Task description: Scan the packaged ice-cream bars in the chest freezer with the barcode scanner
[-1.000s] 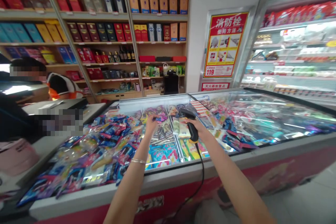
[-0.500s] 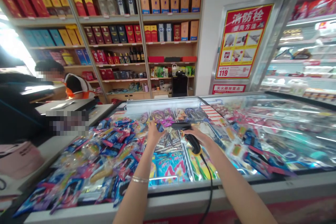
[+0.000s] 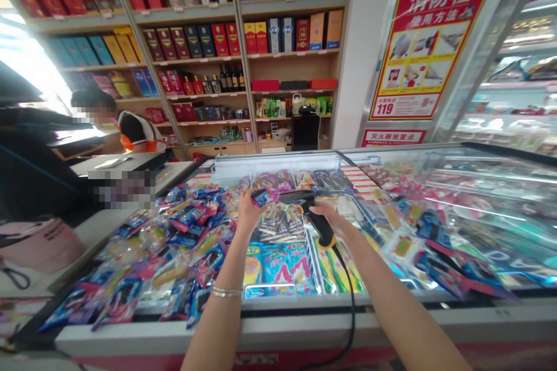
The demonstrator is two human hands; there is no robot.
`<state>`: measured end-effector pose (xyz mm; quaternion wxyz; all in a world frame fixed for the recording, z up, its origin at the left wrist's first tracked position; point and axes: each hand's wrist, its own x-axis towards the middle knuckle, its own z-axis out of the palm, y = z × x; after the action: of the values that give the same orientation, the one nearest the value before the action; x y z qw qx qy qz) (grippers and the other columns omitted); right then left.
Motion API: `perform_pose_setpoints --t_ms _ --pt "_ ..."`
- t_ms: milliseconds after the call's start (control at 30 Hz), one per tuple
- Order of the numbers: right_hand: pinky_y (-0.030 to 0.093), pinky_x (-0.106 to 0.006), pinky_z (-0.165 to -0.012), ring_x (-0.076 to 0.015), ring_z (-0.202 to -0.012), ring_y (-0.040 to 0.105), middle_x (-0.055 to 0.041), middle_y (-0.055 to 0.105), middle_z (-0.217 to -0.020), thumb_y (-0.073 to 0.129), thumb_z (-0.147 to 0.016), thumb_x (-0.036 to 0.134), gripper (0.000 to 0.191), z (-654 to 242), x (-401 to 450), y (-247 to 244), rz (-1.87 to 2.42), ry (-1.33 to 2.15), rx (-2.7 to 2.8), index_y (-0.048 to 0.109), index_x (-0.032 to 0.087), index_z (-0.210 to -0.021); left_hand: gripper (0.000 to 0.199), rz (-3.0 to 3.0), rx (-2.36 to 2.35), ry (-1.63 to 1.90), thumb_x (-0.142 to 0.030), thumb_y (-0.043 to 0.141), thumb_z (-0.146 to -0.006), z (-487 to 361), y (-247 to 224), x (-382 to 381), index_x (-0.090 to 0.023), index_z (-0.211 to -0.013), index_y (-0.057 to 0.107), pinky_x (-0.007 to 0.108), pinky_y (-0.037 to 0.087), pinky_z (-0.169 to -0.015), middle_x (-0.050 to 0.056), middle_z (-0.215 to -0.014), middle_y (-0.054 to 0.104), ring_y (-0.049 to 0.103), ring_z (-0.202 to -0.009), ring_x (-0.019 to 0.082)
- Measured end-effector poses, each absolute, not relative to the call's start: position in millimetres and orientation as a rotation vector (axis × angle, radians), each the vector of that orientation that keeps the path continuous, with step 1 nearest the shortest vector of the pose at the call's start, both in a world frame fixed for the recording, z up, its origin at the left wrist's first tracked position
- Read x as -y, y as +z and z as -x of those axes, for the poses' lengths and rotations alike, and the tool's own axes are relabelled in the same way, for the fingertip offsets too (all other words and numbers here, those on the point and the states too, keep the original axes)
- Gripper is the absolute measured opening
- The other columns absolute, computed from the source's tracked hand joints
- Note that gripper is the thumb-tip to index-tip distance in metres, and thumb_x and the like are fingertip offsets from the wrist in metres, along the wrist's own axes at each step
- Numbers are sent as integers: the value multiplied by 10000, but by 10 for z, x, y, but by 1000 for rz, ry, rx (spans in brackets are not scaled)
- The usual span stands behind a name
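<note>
My left hand pinches a small blue and pink packet above the chest freezer. My right hand grips a black handheld barcode scanner, whose head points left at the packet from a short gap. Its black cable hangs down over the freezer's front edge. Under both hands, through the glass, lie heaps of colourful ice-cream packets in wire-divided compartments.
Left of the freezer stand a counter with a pink bag and a person in an orange and black vest. Wooden shelves of boxed liquor fill the back, and a lit refrigerated display stands at right.
My hands have come closer together, and the scanner has swung from pointing up to pointing left at the packet. The whole view has shifted as my head moved nearer the freezer.
</note>
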<state>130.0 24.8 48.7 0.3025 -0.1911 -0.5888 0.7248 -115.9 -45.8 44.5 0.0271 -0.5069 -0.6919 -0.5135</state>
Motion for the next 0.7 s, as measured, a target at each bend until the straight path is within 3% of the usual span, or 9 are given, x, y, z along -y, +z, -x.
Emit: perform_pose_setpoints --t_ms 300,700 --pt "414 -239 -502 -146 -559 585 -54 659 -612 683 -665 473 378 -1293 -324 357 426 1923 1571 709 131 -825 505 1564 2073 -1576 -50 623 -529 1235 379 419 -184 -1015 605 369 480 -857 54 -1006 584 583 -914 205" --pt "412 -237 -493 -157 -600 617 -78 700 -761 709 -665 450 430 -1249 -155 453 433 1988 1589 698 133 -955 514 1508 2146 -1480 -48 602 -520 1334 325 436 -190 -1014 632 362 481 -865 55 -1015 577 577 -929 214"
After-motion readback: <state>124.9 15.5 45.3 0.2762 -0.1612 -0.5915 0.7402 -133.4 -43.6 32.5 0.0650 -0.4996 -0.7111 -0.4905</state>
